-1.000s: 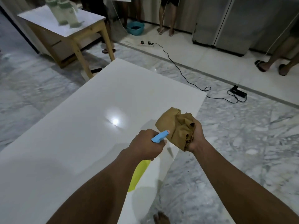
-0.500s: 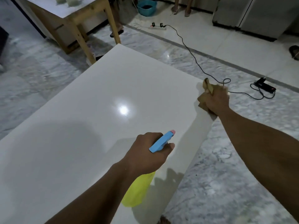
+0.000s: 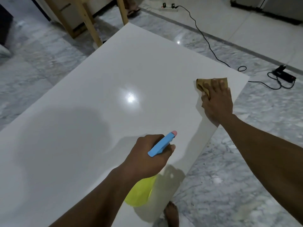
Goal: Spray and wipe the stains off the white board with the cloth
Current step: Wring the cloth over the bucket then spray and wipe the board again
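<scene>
Wiping: right hand (image 3: 216, 102) presses cloth (image 3: 202, 82) flat-fingered on board (image 3: 114, 71); left hand (image 3: 147, 158) grips sprayer (image 3: 161, 145). Stains hardly visible; next, sweep inward.

A lived-in indoor room, probably a home: polished marble floor (image 3: 246, 161), plain tiles (image 3: 246, 30) beyond, wooden table legs (image 3: 88, 20), a power strip (image 3: 168, 9) trailing a cord (image 3: 206, 41), and a bare foot (image 3: 171, 213).

I see a shiny white board (image 3: 114, 71). A brown cloth (image 3: 207, 83) lies on its far right corner. A yellow, blue-topped spray bottle (image 3: 139, 194) tilts above its near edge.
</scene>
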Demonstrator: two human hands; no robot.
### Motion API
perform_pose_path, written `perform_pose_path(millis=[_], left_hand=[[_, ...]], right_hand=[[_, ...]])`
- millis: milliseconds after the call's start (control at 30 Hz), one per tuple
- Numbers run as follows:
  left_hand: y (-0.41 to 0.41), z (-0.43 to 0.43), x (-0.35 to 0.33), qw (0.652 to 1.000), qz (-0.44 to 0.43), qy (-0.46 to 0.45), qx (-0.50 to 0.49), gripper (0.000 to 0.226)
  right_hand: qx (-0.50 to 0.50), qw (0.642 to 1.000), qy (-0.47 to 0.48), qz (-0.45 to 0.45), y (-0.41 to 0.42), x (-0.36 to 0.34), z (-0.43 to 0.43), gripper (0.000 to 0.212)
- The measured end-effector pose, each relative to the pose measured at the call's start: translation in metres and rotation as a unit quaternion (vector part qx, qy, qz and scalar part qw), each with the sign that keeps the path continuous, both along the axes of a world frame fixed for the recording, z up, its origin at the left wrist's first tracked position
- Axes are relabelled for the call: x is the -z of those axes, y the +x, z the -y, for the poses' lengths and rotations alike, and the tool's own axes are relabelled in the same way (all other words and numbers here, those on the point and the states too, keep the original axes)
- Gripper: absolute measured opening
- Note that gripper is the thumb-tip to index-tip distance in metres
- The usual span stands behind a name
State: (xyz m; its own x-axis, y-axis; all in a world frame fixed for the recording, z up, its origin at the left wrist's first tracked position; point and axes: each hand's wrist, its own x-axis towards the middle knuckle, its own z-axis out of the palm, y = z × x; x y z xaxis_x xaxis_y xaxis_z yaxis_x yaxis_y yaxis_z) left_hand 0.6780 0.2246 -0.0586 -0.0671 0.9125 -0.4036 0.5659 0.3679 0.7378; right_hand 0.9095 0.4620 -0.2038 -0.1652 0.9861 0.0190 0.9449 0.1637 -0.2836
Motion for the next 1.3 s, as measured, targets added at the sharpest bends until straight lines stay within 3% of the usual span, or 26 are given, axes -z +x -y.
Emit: perform_pose_path(millis=[333, 667, 867, 1300], left_hand=[[-0.074, 0.119, -0.033, 0.997, -0.011, 0.022, -0.079, 0.028], [-0.168, 0.4, -0.036, 0.991, -0.036, 0.009, -0.132, 0.026], [-0.236, 0.562, -0.031, 0.983, -0.059, -0.049, -0.166, 0.02], [-0.311, 0.616, -0.037, 0.98, -0.034, -0.024, -0.196, 0.028]], right_hand=[[-0.01, 0.998, -0.047, 0.028, -0.067, -0.007, 0.169, 0.063], [-0.029, 0.998, -0.061, 0.015, -0.174, -0.006, 0.446, 0.057], [-0.034, 0.997, -0.074, 0.009, -0.237, -0.009, 0.584, 0.059], [0.019, 0.998, -0.061, -0.029, -0.291, -0.009, 0.66, 0.057]])
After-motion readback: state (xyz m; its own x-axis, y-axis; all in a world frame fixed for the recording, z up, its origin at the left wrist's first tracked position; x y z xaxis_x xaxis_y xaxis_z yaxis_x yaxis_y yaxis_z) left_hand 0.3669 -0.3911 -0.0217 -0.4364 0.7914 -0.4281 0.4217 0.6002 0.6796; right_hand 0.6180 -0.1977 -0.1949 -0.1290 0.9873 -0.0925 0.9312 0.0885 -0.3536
